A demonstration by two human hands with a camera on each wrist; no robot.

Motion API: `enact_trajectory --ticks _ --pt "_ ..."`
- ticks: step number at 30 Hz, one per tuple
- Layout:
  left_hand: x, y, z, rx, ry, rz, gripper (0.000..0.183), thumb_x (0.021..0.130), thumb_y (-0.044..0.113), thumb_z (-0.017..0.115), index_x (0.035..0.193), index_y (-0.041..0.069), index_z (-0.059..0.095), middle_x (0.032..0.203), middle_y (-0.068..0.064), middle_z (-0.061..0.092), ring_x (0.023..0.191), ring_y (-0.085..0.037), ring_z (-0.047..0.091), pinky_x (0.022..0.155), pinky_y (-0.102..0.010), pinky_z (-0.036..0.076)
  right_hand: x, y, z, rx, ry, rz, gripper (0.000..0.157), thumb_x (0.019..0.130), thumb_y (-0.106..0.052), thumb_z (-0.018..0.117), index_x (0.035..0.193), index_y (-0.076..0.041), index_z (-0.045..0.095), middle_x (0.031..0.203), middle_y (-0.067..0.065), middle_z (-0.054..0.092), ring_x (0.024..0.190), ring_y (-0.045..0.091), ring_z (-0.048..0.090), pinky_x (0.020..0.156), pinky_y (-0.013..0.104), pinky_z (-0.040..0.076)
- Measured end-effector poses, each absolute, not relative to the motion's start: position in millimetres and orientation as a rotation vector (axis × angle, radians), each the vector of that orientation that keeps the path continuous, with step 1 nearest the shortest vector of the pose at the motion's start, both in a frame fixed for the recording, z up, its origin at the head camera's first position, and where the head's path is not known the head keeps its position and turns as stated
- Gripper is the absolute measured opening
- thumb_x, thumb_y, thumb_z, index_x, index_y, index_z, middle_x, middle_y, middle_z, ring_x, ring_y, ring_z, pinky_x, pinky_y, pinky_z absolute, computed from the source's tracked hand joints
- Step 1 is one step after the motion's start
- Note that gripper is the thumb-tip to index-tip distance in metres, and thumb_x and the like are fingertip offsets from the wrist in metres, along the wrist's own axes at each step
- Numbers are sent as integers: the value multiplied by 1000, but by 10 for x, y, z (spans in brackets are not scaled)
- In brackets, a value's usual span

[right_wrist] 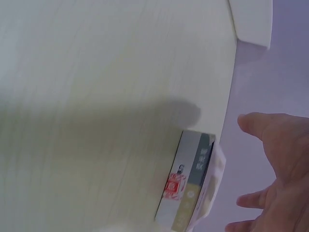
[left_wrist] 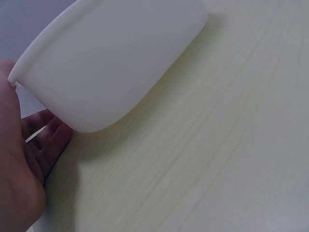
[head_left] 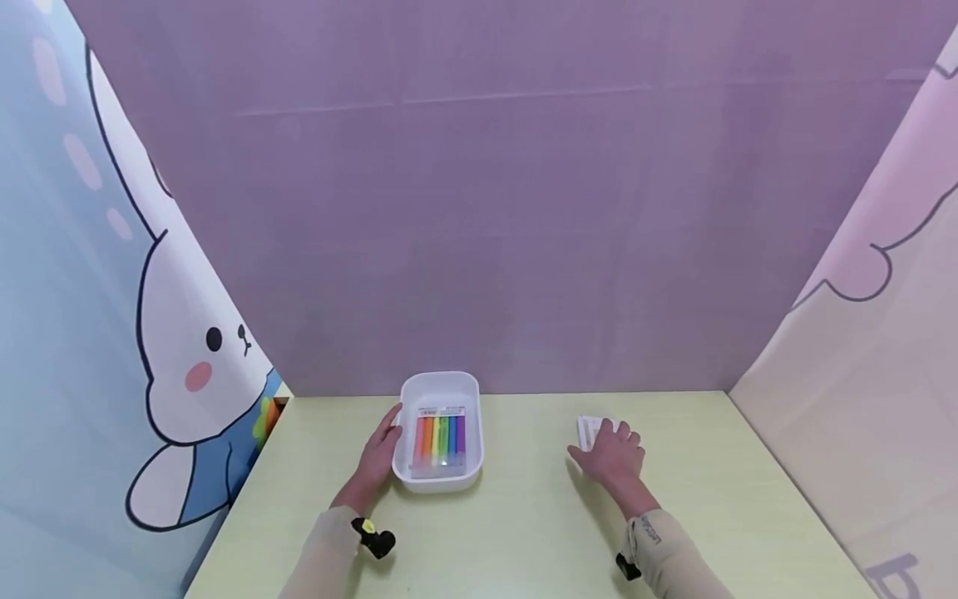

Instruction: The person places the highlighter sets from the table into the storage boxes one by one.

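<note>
A white plastic basin [head_left: 440,384] with rounded corners stands at the back of the table, left of centre. Inside it lies a clear pack of rainbow-coloured sticks [head_left: 440,441]. My left hand [head_left: 377,459] holds the basin's left side, with the thumb at the rim and the other fingers low against the outer wall [left_wrist: 106,63]. To the right, my right hand [head_left: 615,456] hovers with spread fingers over a small printed box [right_wrist: 183,181], partly hidden beneath it in the head view. A white piece [right_wrist: 211,186] sits on the box's top.
The pale wood-grain table [head_left: 524,516] meets a purple backdrop [head_left: 479,208] right behind the basin and box. Cartoon-printed curtains [head_left: 180,333] hang at both sides. Black devices [head_left: 377,541] are strapped at both wrists.
</note>
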State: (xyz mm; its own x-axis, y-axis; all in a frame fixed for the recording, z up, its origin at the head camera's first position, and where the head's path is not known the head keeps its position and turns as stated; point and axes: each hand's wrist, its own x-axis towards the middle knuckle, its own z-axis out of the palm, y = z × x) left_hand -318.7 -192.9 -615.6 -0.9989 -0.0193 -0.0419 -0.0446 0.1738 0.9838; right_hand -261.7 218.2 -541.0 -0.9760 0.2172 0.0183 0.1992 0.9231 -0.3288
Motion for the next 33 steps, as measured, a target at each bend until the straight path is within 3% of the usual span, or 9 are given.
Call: enact_trajectory --ticks 11,20,28,33 --pt "-3218 -1985 -6087 -56 2396 1983 47 104 34 41 150 36 34 146 -14 44 126 -33 46 104 -53 34 -2639 2269 -5459 -442 -3051 601 116 75 -65 69 147 8 16 128 42 35 115 58 37 89 68 35" --pt "-3268 -1975 -6088 -66 2402 1995 45 104 31 42 149 36 37 138 -14 51 115 -31 52 98 -47 41 -2702 2326 -5537 -501 -3077 604 112 72 -69 68 135 14 27 117 40 39 108 54 41 81 62 41" --pt "-3180 -1926 -6096 -98 2366 2000 46 104 31 41 149 37 36 145 -13 45 125 -32 46 104 -53 35 -2661 2326 -5582 -515 -3090 660 110 71 -63 74 126 18 25 111 38 41 103 52 44 79 59 44" --pt "-3160 -1913 -6100 -85 2388 2003 46 104 31 41 149 36 36 139 -14 50 118 -31 51 100 -50 39 -2655 2335 -5616 -514 -3075 705 106 72 -56 76 127 17 23 110 37 42 99 51 46 75 57 46"
